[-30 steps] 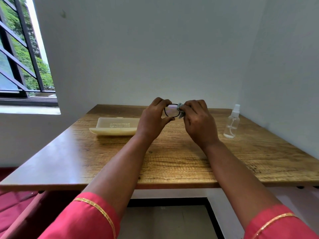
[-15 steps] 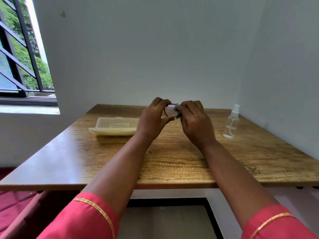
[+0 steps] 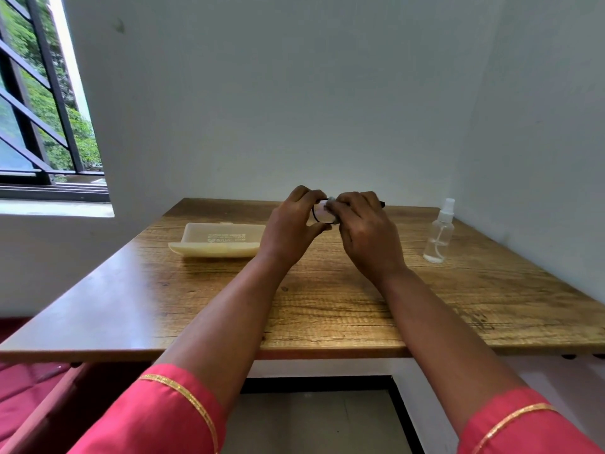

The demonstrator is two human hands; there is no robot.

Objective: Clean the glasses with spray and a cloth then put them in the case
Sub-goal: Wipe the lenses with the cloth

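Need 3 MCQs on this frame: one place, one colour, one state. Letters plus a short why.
1. Where does the spray bottle stand?
A. Right side of the table, near the wall
B. Inside the case
C. On the window sill

2. What colour are the sleeves?
A. Blue
B. Pink-red with gold trim
C. White

3. What is happening to the glasses?
A. Lying in the case
B. Held above the table in both hands
C. Lying flat on the table

Answers:
1 A: it stands upright at the table's right, apart from the hands.
2 B: both cuffs show it.
3 B: the left hand grips the frame; the right hand presses a cloth on a lens.
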